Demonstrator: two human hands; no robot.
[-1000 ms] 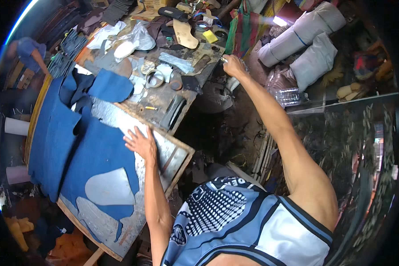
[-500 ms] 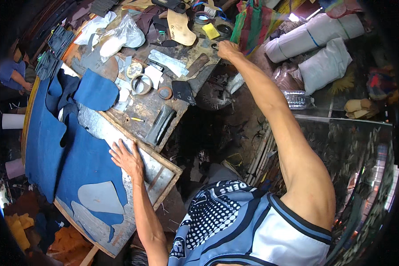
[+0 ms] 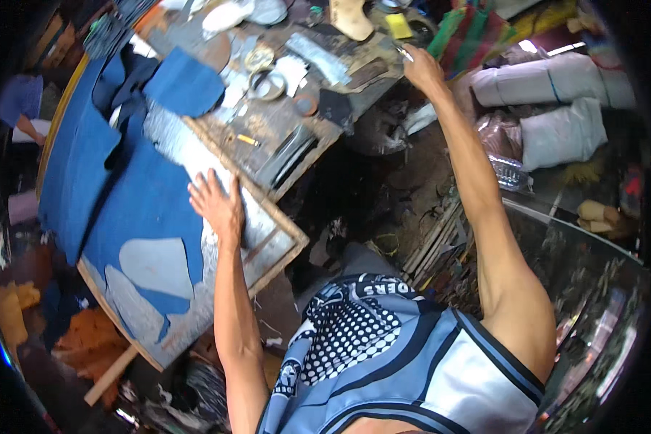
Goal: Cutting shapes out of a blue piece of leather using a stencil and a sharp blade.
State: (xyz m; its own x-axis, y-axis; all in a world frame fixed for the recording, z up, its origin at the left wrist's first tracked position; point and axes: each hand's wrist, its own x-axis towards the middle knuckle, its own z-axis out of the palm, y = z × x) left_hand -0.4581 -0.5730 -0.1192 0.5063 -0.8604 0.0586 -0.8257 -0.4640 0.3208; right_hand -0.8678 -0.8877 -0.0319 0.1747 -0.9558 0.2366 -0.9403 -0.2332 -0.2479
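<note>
Left hand (image 3: 218, 206): palm down, fingers spread, nothing held; fingertips at the edge of the blue sheet (image 3: 148, 199) on the metal-topped worktop (image 3: 262, 230). Grey flat pieces (image 3: 155, 262), 2 of them, at the sheet's near end.

Right hand (image 3: 422, 69): arm outstretched, fingers curled at the far worktop's edge; something small and shiny at the fingertips, cannot tell what or whether gripped.

Reads as a reach, left side bracing. Next move calls for a sure pinch, clear of the yellow block (image 3: 398, 26).

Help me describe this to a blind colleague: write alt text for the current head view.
A person's left hand rests spread at the edge of blue sheet material bearing a grey piece; the right hand is at the edge of a cluttered workbench.
</note>
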